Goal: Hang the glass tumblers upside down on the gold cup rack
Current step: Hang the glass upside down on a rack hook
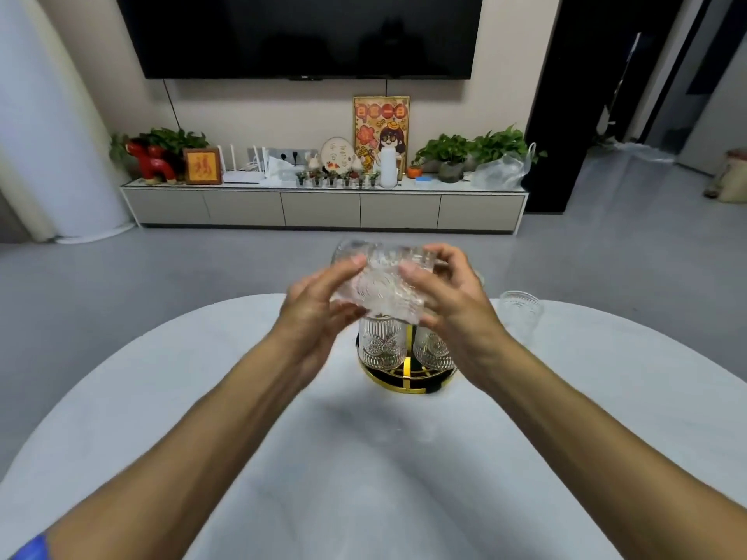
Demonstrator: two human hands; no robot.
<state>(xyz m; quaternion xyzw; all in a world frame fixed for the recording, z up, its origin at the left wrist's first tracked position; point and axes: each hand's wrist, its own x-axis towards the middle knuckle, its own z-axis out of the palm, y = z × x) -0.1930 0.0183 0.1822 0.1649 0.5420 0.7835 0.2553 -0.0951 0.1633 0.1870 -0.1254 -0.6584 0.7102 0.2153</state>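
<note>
The gold cup rack (408,377) stands on the white table, its round base showing below my hands. Two embossed glass tumblers hang upside down on it, one at the front left (380,343) and one at the right (432,349). Above the rack I hold another clear tumbler (382,282), blurred and tilted, between both hands. My left hand (319,305) grips its left side and my right hand (448,293) its right side. One more tumbler (519,311) stands upright on the table to the right of the rack.
The oval white table (242,418) fills the foreground, with grey floor beyond its far edge. A low TV cabinet (323,208) with plants and ornaments stands against the far wall.
</note>
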